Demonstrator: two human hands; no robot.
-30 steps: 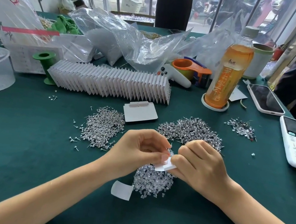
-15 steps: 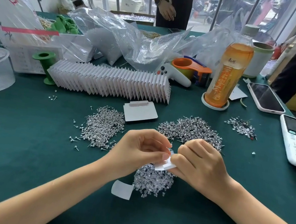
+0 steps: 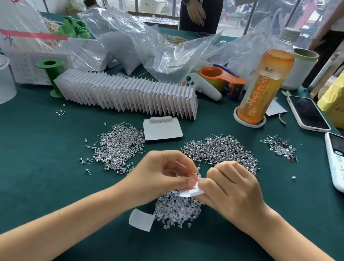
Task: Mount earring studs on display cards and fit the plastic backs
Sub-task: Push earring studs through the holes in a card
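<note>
Both forearms reach in and meet at the centre. The left hand (image 3: 161,172) and right hand (image 3: 231,188) have curled fingers (image 3: 209,185), fingertips touching.

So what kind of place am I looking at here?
Probably a small jewellery-packing workshop: heaps of earring studs on a green table, a fanned row of display cards, and a tape dispenser.

From the hands (image 3: 199,184): stud heaps (image 3: 118,145) at ten and one, backs (image 3: 178,210) beneath, card row (image 3: 127,94) at eleven, bottle (image 3: 265,77) at one, phones (image 3: 308,113) at two.
</note>
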